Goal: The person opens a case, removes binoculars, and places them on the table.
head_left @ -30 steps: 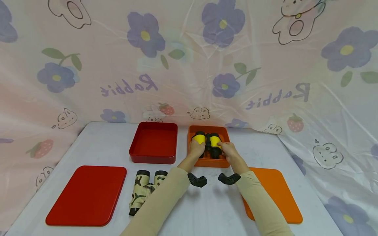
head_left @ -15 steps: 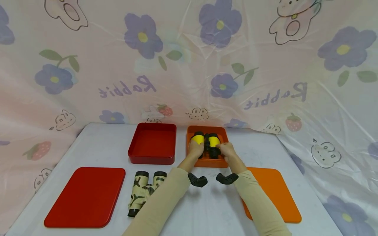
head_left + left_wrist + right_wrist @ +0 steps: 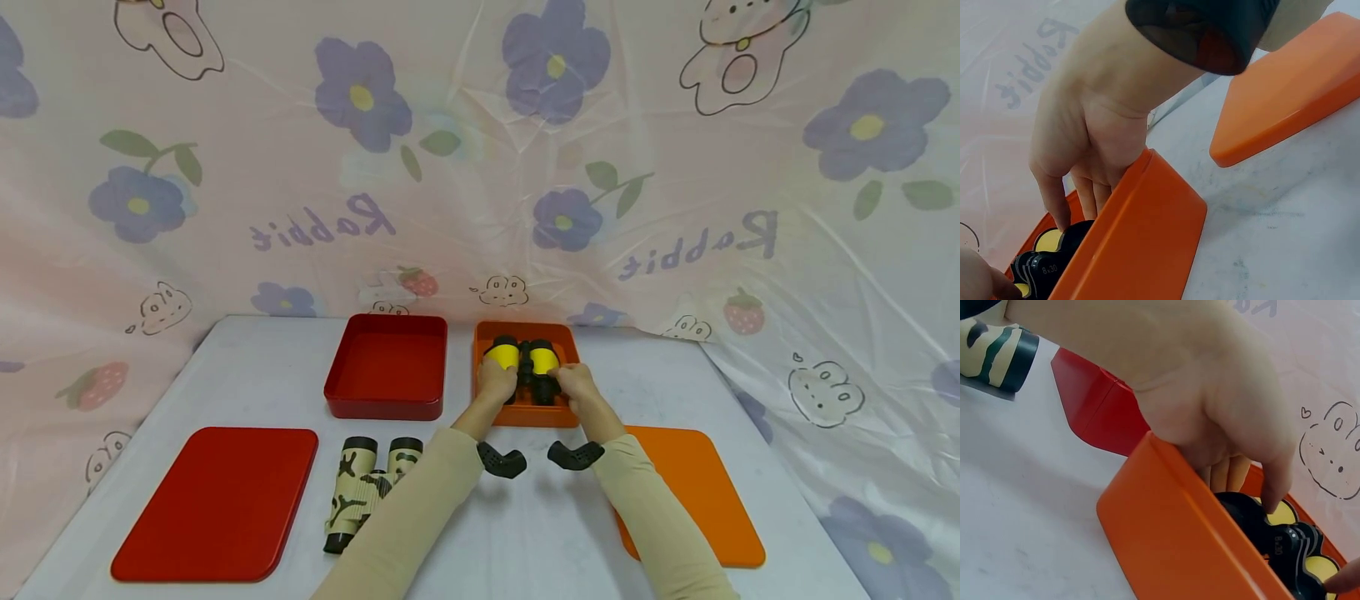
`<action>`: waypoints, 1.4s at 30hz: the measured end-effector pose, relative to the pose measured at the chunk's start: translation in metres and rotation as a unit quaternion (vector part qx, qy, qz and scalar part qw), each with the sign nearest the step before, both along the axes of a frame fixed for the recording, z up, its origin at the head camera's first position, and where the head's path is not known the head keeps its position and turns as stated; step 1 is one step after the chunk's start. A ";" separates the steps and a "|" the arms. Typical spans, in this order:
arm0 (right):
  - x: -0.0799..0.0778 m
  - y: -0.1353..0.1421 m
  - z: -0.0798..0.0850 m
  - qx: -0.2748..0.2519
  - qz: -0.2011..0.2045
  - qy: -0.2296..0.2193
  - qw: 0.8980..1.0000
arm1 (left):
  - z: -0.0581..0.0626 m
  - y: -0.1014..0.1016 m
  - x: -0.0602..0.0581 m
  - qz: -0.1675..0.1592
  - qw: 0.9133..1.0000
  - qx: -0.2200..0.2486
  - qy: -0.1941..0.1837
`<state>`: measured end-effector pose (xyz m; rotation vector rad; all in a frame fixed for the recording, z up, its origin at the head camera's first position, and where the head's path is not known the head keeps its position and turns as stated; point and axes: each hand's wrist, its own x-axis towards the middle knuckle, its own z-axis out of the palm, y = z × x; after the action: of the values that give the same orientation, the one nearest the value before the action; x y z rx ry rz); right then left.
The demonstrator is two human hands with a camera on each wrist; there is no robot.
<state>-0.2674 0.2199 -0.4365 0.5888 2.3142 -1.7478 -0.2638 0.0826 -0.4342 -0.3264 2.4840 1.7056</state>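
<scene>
Yellow-and-black binoculars (image 3: 545,358) lie in the orange box (image 3: 525,417). My left hand (image 3: 497,382) holds the left barrel, and my right hand (image 3: 577,382) has the right barrel. The left wrist view shows the right hand (image 3: 1094,119) reaching over the box wall, thumb on a yellow part, with the left thumb (image 3: 979,278) at the lower left. Across in the right wrist view, the left hand (image 3: 1210,381) dips into the box the same way. Box walls hide the lower fingers in the wrist views.
A red box (image 3: 386,408) stands left of the orange one. The red lid (image 3: 217,504) lies front left. Camouflage binoculars (image 3: 352,492) rest beside it, partly behind the left sleeve. An orange lid (image 3: 701,492) lies under the right forearm. A patterned curtain (image 3: 465,183) hangs behind the table.
The head view has shifted slightly. Both hands keep their hold on the yellow-and-black binoculars, which stay in the orange box.
</scene>
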 end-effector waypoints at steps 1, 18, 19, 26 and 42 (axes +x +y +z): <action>0.000 0.000 0.000 -0.003 -0.002 0.000 1.000 | 0.000 0.000 0.000 0.001 1.000 0.001 0.003; 0.003 0.000 0.015 -0.017 -0.019 0.009 1.000 | 0.006 -0.006 -0.002 0.010 0.998 0.048 0.038; 0.003 0.000 0.016 -0.015 -0.018 0.010 1.000 | 0.007 -0.006 -0.002 0.011 0.998 0.047 0.040; 0.002 0.004 0.023 -0.012 -0.023 0.014 1.000 | 0.013 -0.008 -0.004 0.017 0.997 0.061 0.053; 0.002 0.007 0.041 -0.042 -0.062 0.022 0.997 | 0.019 -0.023 -0.008 0.030 0.991 0.126 0.027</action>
<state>-0.2654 0.2272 -0.3957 0.7007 2.2635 -1.9214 -0.2715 0.0594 -0.4147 -0.3355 2.2784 2.0487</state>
